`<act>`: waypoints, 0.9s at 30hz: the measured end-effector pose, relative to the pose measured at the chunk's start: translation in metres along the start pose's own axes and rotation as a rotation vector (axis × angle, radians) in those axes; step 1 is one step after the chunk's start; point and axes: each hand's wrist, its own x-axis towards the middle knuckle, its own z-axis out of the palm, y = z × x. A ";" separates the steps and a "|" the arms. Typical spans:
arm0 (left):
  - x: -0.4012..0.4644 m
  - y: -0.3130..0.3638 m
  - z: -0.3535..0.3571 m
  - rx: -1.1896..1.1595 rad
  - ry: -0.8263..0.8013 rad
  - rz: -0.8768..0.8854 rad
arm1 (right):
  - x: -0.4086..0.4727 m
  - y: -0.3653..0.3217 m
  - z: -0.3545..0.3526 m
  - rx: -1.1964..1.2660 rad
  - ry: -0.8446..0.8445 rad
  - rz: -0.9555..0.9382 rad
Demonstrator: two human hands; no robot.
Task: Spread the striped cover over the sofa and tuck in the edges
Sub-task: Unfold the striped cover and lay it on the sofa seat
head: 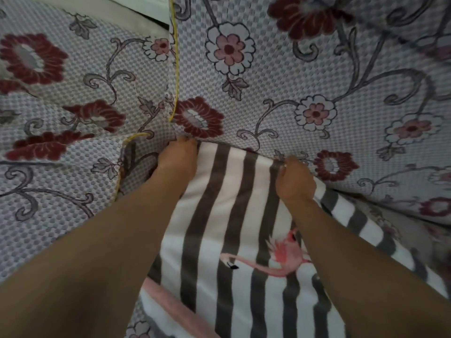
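The striped cover (234, 191), grey and white with a pink flamingo print, lies on the sofa seat below the floral back cushion (280, 76). My left hand (179, 157) presses the cover's far edge into the crease under the back cushion, its fingertips hidden in the gap. My right hand (296, 179) is closed on the same edge further right, pinching a grey stripe against the crease. Both forearms reach in from the bottom of the view.
A floral armrest cushion (61, 118) with yellow piping rises at the left, meeting the back cushion in the corner near my left hand. At the right the striped cover is rumpled against the seat. A pink band edges the cover at the bottom left.
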 end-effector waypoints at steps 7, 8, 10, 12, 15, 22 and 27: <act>0.034 -0.007 0.022 0.001 0.071 -0.173 | 0.016 0.048 0.008 -0.129 -0.059 0.123; 0.036 -0.009 0.020 -0.010 0.124 -0.172 | 0.018 0.050 0.008 -0.108 -0.021 0.125; 0.038 -0.015 0.015 -0.056 0.240 -0.192 | 0.020 0.049 0.007 -0.022 0.097 0.111; 0.035 -0.017 0.013 -0.137 0.300 -0.236 | 0.020 0.046 0.006 0.092 0.160 0.067; 0.021 -0.004 0.016 -0.240 0.277 -0.230 | 0.011 0.043 0.007 0.218 0.085 0.010; -0.002 -0.006 0.049 0.087 0.166 0.069 | 0.002 0.039 0.041 -0.114 -0.152 -0.126; 0.025 -0.006 0.047 0.050 0.015 0.000 | 0.020 0.039 0.056 -0.151 -0.298 -0.020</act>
